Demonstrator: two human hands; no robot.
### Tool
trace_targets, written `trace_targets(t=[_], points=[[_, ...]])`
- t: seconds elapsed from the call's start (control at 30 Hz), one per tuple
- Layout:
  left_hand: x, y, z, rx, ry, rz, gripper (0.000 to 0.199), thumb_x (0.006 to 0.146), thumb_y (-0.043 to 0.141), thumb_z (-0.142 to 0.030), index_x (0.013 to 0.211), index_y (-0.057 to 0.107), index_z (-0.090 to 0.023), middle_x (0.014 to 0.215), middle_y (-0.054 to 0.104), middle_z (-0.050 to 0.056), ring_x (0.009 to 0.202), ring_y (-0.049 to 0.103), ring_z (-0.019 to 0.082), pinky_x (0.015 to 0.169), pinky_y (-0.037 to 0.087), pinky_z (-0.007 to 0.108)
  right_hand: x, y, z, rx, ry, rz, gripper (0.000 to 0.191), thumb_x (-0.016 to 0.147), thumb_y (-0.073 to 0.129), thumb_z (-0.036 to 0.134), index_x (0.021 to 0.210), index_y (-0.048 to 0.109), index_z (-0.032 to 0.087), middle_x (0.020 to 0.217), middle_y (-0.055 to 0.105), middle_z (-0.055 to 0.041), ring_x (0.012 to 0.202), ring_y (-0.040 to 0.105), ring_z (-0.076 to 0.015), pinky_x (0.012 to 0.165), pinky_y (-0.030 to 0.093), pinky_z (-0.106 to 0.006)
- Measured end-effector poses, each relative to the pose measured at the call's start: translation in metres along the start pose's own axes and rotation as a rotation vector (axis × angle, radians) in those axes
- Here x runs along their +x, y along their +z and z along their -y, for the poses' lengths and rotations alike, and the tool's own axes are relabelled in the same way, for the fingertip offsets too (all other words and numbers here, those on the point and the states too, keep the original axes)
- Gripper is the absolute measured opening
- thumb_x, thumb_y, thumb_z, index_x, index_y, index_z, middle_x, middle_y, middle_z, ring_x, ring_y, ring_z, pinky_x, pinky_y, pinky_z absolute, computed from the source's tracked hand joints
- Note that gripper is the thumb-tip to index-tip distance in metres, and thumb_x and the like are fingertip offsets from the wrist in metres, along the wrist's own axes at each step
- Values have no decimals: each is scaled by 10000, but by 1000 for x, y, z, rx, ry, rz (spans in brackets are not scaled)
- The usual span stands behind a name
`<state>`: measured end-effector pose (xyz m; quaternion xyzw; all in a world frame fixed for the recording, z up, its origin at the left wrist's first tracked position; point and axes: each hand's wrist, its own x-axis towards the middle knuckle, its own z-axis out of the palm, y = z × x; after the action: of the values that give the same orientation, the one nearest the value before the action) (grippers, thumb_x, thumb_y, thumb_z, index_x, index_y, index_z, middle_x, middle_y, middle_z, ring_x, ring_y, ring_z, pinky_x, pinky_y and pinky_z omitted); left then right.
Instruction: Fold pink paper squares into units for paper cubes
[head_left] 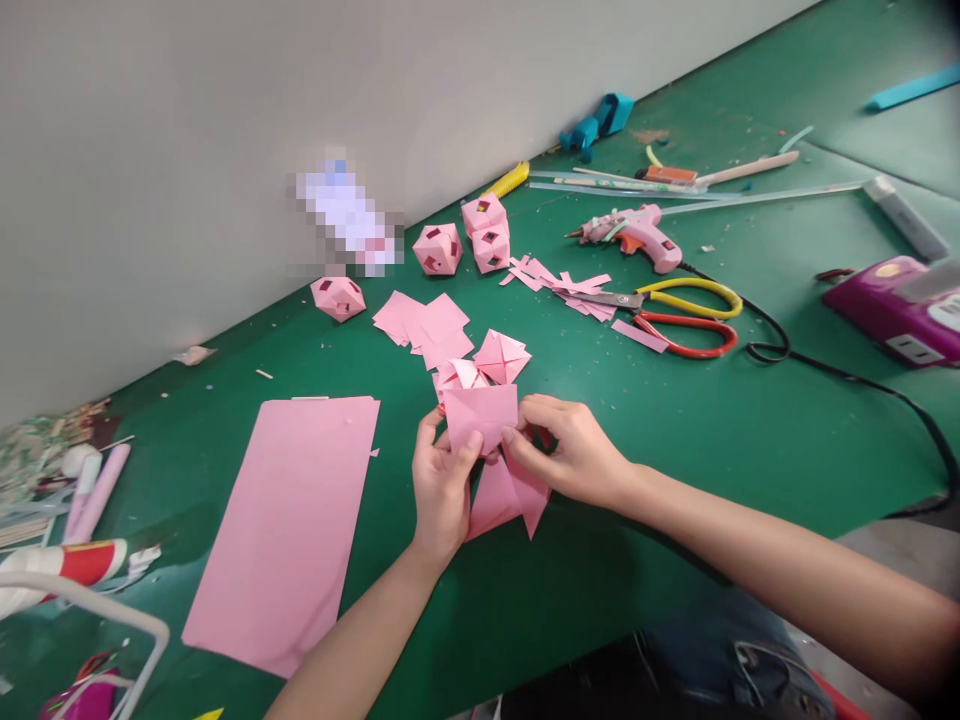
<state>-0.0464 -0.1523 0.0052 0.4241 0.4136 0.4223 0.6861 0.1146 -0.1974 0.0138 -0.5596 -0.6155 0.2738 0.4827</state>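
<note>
A small pink square of paper (484, 412) is held up between both hands above the green table. My left hand (444, 485) pinches its lower left part, thumb on the face towards me. With thumb and fingertips my right hand (566, 450) grips the right edge of the same paper. Below it, near the left palm, lie more pieces of folded pink paper (499, 500). Just beyond the hands rest several folded pink pieces (502, 357) and a pile of flat pink squares (439, 328).
Pink paper polyhedra (438, 250) stand near the wall. Red-and-yellow-handled scissors (686, 335) lie on pink strips, with a pink glue gun (637, 232) behind. A large pink sheet (292, 520) is at left. A purple power strip (892, 310) and its black cable are at right.
</note>
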Motion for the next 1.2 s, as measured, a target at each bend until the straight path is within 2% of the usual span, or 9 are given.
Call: trace_targets(t=[0.1,0.3,0.43,0.5,0.6,0.77,0.97,1.07,1.2], points=[[0,0,0,12,4,23,481,821,783,-297,1208,519,-191,920,747,45,719,716,144,708,572,263,0,1,-1,1,21,7,254,915,531,190,668,471,197,634,508,14,585,444,-116,574,342,-250],[1,0,2,80,5,-5,436,809,797,-282,1142,526,-206,925,759,41,776,749,174,770,602,307,-3,4,-5,-76,4,89,266,930,535,219,673,468,202,652,495,9,617,462,-131,577,347,-259],[1,0,3,79,11,-18,398,804,804,-300,1078,531,-205,828,736,4,697,715,143,707,575,265,-2,1,-2,-45,41,20,109,938,556,239,849,589,184,789,595,-29,652,524,-133,601,409,-262],[2,0,3,76,5,-15,401,802,805,-305,1083,538,-202,850,737,13,680,695,129,696,563,256,-1,-3,0,8,73,-43,97,944,560,247,976,615,175,846,634,-44,654,550,-133,593,432,-261],[1,-1,3,75,-12,-11,459,801,806,-298,1153,527,-204,849,743,21,662,679,122,689,560,253,0,-8,5,133,97,-92,167,986,514,273,994,647,172,830,679,-49,677,592,-144,591,447,-262],[1,-2,3,54,-19,-13,546,792,815,-280,1223,486,-213,821,742,13,630,677,118,683,567,255,1,-12,10,371,167,-36,237,971,580,364,890,703,178,845,717,-57,754,645,-165,647,486,-279],[0,-4,5,96,-18,7,543,785,816,-293,1219,500,-216,824,731,11,622,685,134,688,581,281,9,-15,8,679,386,60,343,843,730,507,825,663,172,713,657,-10,611,593,-131,584,481,-273],[-1,-6,6,110,-20,13,554,783,815,-300,1227,492,-225,844,723,11,631,690,143,694,585,293,10,-15,5,745,420,92,339,817,764,489,804,646,171,696,639,2,595,577,-119,564,470,-261],[-2,-6,6,122,-36,22,543,791,806,-294,1230,492,-234,909,723,25,685,703,153,698,584,286,8,-14,2,740,408,126,334,797,791,454,918,672,167,730,638,2,620,571,-116,557,447,-250]])
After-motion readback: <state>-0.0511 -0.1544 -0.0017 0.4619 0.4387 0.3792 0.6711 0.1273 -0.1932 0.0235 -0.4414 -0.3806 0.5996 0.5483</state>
